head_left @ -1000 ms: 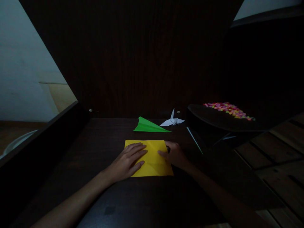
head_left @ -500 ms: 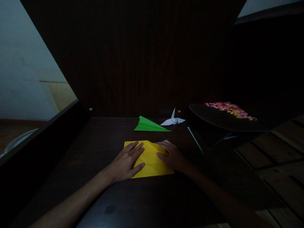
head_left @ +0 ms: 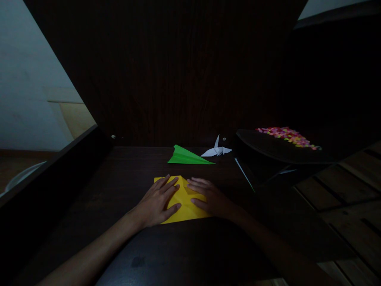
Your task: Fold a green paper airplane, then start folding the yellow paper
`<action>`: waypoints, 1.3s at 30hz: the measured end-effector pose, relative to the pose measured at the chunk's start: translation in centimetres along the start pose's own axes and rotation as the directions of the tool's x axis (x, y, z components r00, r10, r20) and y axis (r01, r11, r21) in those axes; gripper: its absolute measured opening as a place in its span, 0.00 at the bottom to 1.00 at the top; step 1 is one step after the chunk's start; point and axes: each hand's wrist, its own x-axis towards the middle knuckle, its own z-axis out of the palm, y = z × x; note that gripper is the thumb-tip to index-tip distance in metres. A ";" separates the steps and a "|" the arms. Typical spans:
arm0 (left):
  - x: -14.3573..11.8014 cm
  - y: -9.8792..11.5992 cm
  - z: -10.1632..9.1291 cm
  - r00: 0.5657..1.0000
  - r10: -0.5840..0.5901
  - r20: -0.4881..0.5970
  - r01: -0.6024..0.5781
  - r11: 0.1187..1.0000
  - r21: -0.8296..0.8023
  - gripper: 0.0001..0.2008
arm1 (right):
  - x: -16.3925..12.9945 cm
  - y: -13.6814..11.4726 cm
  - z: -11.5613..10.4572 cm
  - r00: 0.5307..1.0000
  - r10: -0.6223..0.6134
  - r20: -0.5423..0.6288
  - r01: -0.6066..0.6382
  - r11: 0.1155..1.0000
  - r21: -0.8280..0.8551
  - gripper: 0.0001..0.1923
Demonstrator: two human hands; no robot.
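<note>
A sheet of yellow paper (head_left: 185, 204) with creases lies on the dark wooden surface (head_left: 119, 171). My left hand (head_left: 156, 202) rests flat on its left part, fingers spread. Over the right part lies my right hand (head_left: 210, 198), palm down with its fingers apart, hiding the paper's right side. Between the hands the paper's upper edge rises in a small fold. Just beyond it are a green paper plane (head_left: 189, 156) and a white origami crane (head_left: 216, 151).
To the right, a dark corner shelf (head_left: 253, 139) carries a heap of small colourful pieces (head_left: 288, 136). A thin pale strip (head_left: 244, 174) lies below it. A raised dark board (head_left: 53, 159) borders the left side, and a tall dark panel (head_left: 178, 79) stands at the back.
My right hand has slid left and flattened onto the paper, its fingers now spread over the upper right part. The raised fold there is lower. My left hand has hardly moved.
</note>
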 end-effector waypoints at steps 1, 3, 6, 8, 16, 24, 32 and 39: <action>0.0 0.0 0.0 1.000 -0.004 0.003 0.004 1.000 -0.002 0.26 | -0.1 -0.1 -0.1 1.000 -0.010 0.009 0.010 1.000 0.002 0.27; 0.0 0.0 -0.1 1.000 -0.014 0.013 0.013 1.000 0.003 0.27 | -0.2 -0.2 -0.2 0.999 -0.030 0.030 0.031 0.999 -0.012 0.27; 0.0 0.0 -0.1 0.999 -0.014 0.029 0.013 1.000 0.025 0.28 | -0.2 -0.2 -0.4 0.996 -0.055 0.063 0.058 0.997 -0.049 0.27; 0.0 -0.1 0.0 1.000 -0.003 0.026 0.002 0.999 0.033 0.27 | -0.2 -0.2 -0.4 0.995 -0.071 0.069 0.075 0.995 -0.059 0.27; 0.1 -0.2 0.4 1.000 0.008 -0.013 -0.007 0.998 0.059 0.21 | -0.1 -0.2 -0.3 0.988 -0.079 0.129 0.104 0.975 -0.196 0.18; 0.4 0.0 0.4 0.999 0.038 -0.021 -0.037 0.997 0.065 0.20 | 0.0 -0.6 -0.2 0.984 -0.071 0.165 0.123 0.936 -0.329 0.18; 0.4 -0.1 0.6 0.995 0.095 -0.023 -0.095 0.995 0.023 0.27 | 0.0 -0.9 0.1 0.986 -0.075 0.151 0.119 0.944 -0.307 0.18; 0.5 0.0 0.4 0.994 0.068 0.086 -0.077 0.991 0.111 0.27 | 0.0 -0.5 0.3 0.986 -0.078 0.146 0.117 0.953 -0.280 0.18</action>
